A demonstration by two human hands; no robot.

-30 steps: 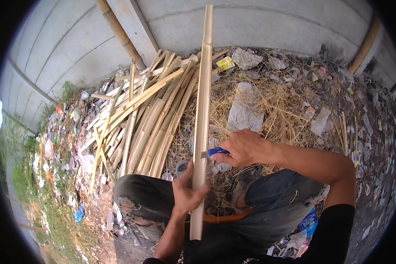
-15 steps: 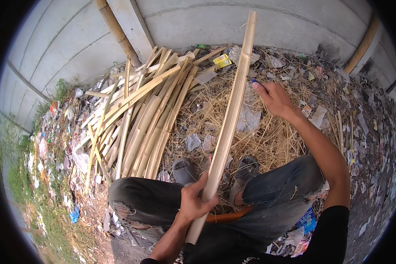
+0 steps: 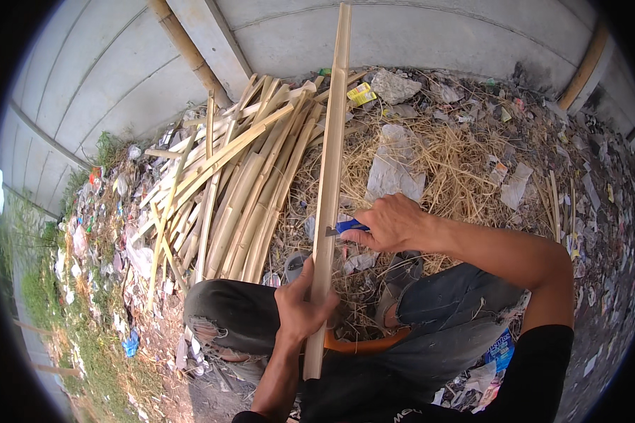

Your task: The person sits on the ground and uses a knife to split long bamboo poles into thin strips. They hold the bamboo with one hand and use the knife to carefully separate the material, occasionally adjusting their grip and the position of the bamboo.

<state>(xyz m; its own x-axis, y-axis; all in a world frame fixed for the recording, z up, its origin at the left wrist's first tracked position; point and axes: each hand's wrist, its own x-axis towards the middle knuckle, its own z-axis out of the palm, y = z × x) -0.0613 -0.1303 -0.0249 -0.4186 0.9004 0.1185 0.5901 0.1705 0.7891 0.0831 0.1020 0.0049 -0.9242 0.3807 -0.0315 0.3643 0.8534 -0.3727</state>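
A long split bamboo strip [image 3: 331,155] stands nearly upright in front of me, its hollow inner face showing and its lower end between my legs. My left hand [image 3: 300,307] is wrapped round it near that lower end. In my right hand [image 3: 396,223] is a blue-handled utility knife [image 3: 349,225], gripped in closed fingers. Its blade meets the right edge of the strip, a little above my left hand. Most of the handle is hidden in my palm.
A heap of split bamboo strips [image 3: 243,204] lies to the left. Dry shavings [image 3: 458,183] and litter cover the ground ahead. Behind stands a grey concrete wall [image 3: 444,35] with bamboo poles [image 3: 190,53] leaning on it. A stone [image 3: 395,86] rests near its foot.
My right hand has come down and left with the utility knife, from the strip's upper part to just above my left hand. The strip's top has swung left and stands more upright.
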